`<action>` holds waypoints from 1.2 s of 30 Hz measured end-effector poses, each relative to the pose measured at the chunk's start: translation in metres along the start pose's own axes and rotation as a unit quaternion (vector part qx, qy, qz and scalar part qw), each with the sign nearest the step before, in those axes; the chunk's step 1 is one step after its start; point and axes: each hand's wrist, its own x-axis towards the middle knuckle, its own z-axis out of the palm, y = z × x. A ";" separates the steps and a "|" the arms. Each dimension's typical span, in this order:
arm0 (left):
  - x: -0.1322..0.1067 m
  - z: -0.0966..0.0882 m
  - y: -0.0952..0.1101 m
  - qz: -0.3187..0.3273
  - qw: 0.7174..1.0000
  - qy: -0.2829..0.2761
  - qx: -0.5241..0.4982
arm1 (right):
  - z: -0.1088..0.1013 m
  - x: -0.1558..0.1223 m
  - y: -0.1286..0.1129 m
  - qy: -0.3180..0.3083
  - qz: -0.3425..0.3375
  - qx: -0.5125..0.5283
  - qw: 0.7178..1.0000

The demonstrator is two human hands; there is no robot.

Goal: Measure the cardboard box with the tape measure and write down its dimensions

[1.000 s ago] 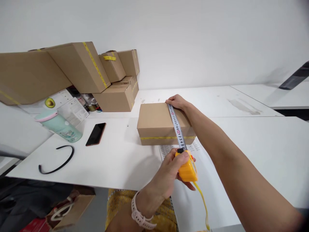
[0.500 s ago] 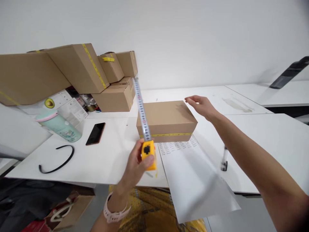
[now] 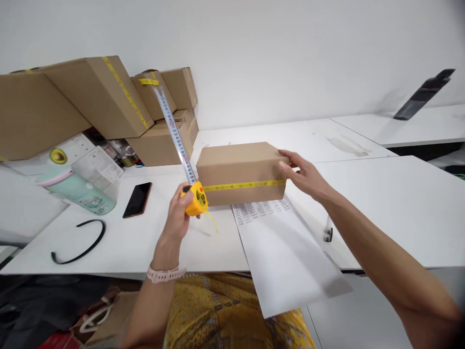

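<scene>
Cardboard box [image 3: 240,173]: the clock's centre, long side facing the wearer; whether its base sits flat on the white table [image 3: 203,252] or is slightly raised is hard to tell from this angle.
Yellow strip [image 3: 243,185]: runs lengthwise along the box's front face.
Right hand [image 3: 305,176]: at three o'clock, thumb on the front face and fingers bent over the right-hand end, a part-closed grip spanning the corner, probably to steady the box.
Left hand [image 3: 176,214]: at eight o'clock, fingers curled snugly round the tape measure [image 3: 198,198], thumb across the top of its case, seemingly to control the blade.
Steel blade [image 3: 175,135]: drawn out and pointing toward eleven from the case, in front of the stacked boxes [image 3: 98,97]; that angle likely clears the box.
Paper sheet [image 3: 283,261]: at five o'clock, its rows of writing just beside the box, near end overhanging the table edge, presumably placed for easy reading.
Phone [image 3: 137,199]: at nine o'clock, lying face up, well apart from the right hand and so out of its way.
</scene>
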 end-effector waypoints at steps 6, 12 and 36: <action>0.023 0.010 0.048 0.058 0.998 -0.017 -0.018 | -0.005 0.048 -0.021 0.078 -0.018 -0.105 0.991; 0.000 0.022 0.048 0.070 0.997 -0.002 0.018 | 0.024 0.082 -0.022 0.107 -0.141 -0.160 0.971; -0.127 0.079 -0.032 -0.234 0.949 -0.182 -0.105 | 0.031 0.068 -0.035 0.047 -0.271 -0.297 0.914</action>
